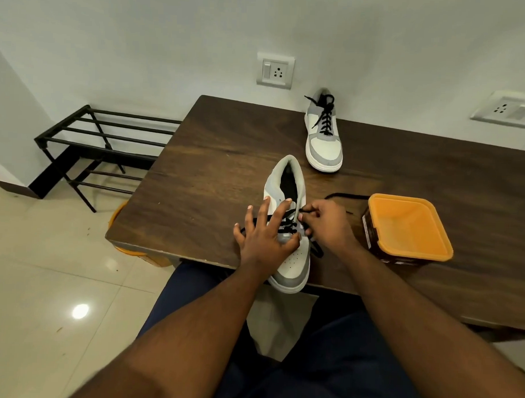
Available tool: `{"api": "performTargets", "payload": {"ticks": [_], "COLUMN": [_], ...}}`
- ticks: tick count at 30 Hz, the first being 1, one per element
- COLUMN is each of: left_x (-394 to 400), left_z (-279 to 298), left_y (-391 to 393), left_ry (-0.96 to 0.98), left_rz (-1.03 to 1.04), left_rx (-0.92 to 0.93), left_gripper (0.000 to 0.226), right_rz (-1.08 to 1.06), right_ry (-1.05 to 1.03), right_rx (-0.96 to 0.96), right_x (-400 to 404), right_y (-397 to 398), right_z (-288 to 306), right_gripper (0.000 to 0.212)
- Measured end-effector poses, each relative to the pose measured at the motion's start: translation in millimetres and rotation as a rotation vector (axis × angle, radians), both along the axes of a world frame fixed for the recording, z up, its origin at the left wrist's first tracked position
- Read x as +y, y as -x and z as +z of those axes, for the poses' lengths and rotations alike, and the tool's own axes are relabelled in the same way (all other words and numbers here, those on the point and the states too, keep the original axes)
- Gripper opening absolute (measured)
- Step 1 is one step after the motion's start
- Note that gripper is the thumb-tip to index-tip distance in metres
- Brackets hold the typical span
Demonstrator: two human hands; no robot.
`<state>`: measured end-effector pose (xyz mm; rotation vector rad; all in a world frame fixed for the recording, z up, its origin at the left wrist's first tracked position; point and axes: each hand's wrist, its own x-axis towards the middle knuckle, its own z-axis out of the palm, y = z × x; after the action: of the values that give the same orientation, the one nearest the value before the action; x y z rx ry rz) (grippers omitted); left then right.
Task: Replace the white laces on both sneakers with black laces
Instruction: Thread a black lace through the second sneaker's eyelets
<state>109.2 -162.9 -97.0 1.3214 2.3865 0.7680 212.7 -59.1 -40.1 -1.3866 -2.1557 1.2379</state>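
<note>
1. While the far sneaker (324,132) stands at the back of the desk (215,155) against the wall, fully threaded with black lace and ends loose at the top, it looks done bar any tying.
2. Near sneaker (290,229) lies at the desk's front edge, toe overhanging toward the person; the black lace (287,225) crosses its lower eyelets only, upper eyelets not yet threaded.
3. Left hand (267,231): fingers spread and straight, pressing flat on the sneaker to steady it, gripping nothing.
4. Right hand (329,223): pinches the lace end at an eyelet on the sneaker's right side.
5. The lace's slack trails right across the desk toward the orange tub (409,227).
6. No white laces visible; cannot tell where they went.
7. Judgement: roughly three quarters through; left are the top eyelets and evening the ends.
</note>
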Motion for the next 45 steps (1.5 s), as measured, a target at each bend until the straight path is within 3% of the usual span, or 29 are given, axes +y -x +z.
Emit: {"api": "performTargets", "payload": {"ticks": [3,6,9,11,15,19,22,27,33,37,40,42,45], "left_x": [0.1,-0.5,0.6,1.1,0.4,1.4,1.0,0.6,0.4,1.6,-1.4,-1.3,0.9], "left_z": [1.4,1.8,1.1,0.6,-1.9,-1.7,-1.9,-1.4,-1.1,2.0,2.2,0.2,0.8], "left_y": [0.4,1.3,1.9,1.5,1.8,1.3,1.3,1.2,0.0,-1.3,-1.3,-1.1,-0.5], "left_ry": [0.009,0.005,-0.002,-0.006,-0.021,-0.027,-0.01,-0.012,-0.024,-0.015,-0.023,-0.017,-0.002], "left_rz": [-0.008,-0.017,-0.012,-0.004,-0.009,-0.001,-0.001,-0.007,0.006,0.017,0.023,0.009,0.004], "left_rx": [-0.021,-0.025,-0.028,-0.034,-0.018,-0.015,-0.017,-0.018,-0.017,-0.019,-0.011,-0.014,-0.026], "left_gripper": [0.075,0.075,0.075,0.075,0.075,0.076,0.076,0.075,0.075,0.076,0.076,0.075,0.073], "right_rz": [-0.026,-0.146,-0.505,-0.578,-0.261,0.091,0.189,0.204,0.333,0.295,0.404,0.326,-0.018], "right_ry": [-0.004,-0.188,-0.283,-0.222,-0.084,-0.088,-0.168,-0.544,-0.223,-0.268,-0.484,-0.677,-0.766], "right_rx": [-0.023,-0.026,0.219,0.303,0.163,-0.081,-0.157,-0.376,-0.259,-0.24,-0.441,-0.525,-0.372], "right_x": [23.1,64.8,108.0,116.6,78.2,33.0,16.2,45.6,34.2,26.6,39.0,61.3,97.6], "right_y": [-4.4,-16.4,-28.7,-30.4,-17.7,-5.5,-1.2,-6.8,0.1,5.4,1.7,-7.3,-20.7], "right_z": [14.3,45.2,79.5,89.3,64.2,21.1,9.9,29.2,26.6,13.5,27.9,44.2,74.4], "right_gripper": [0.017,0.017,0.015,0.014,0.043,0.022,0.009,0.008,0.01,0.012,0.015,0.02,0.02]}}
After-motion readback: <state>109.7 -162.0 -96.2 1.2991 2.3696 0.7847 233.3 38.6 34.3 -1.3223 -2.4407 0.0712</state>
